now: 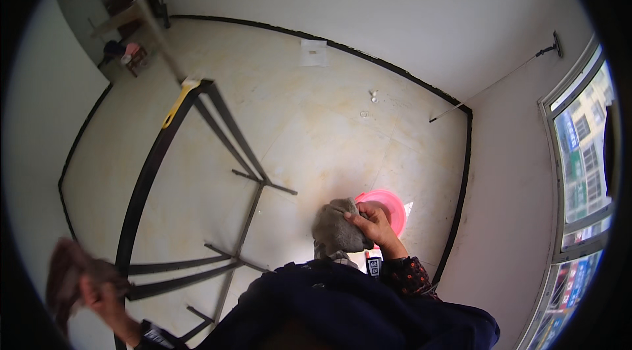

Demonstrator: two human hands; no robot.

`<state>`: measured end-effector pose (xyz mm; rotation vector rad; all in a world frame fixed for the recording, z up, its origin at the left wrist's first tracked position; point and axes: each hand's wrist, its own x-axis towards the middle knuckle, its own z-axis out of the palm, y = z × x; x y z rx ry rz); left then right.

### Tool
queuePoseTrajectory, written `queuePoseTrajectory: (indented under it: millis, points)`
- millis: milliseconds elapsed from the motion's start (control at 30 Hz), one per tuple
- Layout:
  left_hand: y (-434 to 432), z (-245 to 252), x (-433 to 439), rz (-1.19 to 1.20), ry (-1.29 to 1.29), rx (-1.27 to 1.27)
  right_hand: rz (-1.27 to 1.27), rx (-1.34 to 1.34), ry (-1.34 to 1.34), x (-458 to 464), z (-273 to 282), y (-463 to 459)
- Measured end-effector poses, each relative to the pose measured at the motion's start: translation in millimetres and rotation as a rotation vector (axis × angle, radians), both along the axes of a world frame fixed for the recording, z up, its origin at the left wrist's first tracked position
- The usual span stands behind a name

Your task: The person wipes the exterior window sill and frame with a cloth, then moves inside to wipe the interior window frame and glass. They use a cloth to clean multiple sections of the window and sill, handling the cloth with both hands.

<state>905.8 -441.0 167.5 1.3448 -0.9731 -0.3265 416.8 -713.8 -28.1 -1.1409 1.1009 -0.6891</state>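
My left hand (pixel 106 300) grips a reddish-brown cloth (pixel 74 276), blurred by motion, at the lower left beside the dark metal frame (pixel 140 192). In my right hand (pixel 377 226) is a bunched grey-brown cloth (pixel 335 224), pinched between thumb and fingers in front of my body. A pink plastic basin (pixel 395 202) stands on the floor below and beyond my right hand, which partly hides it. A yellow-handled scraper or brush (pixel 175 108) lies on the far end of the frame's top bar.
A pole with a flat head (pixel 498 81) leans against the wall near a window (pixel 582 147). A white sheet (pixel 314 52) and small white items (pixel 374 97) lie on the floor. A small stool (pixel 136 61) bearing things stands far left. The frame's feet (pixel 264 182) spread over the floor.
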Motion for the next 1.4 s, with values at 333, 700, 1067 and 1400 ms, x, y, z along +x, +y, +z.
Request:
queuePoseTrajectory:
  millis: [333,700,1067,1400]
  points:
    - [-395,-102,-161,-0.453,0.602,0.418,0.077,-0.142,-0.086,-27,53,-194]
    - [-638,-146,-223,-1.256,0.266,0.440,0.092,-0.259,-0.151,31,74,-379]
    - [-909,-147,-153,-1.166,0.219,0.516,-0.025,-0.322,-0.024,50,92,-621]
    - [-1048,-168,54,-0.442,0.699,0.224,0.079,-0.516,0.902,-2,-95,-811]
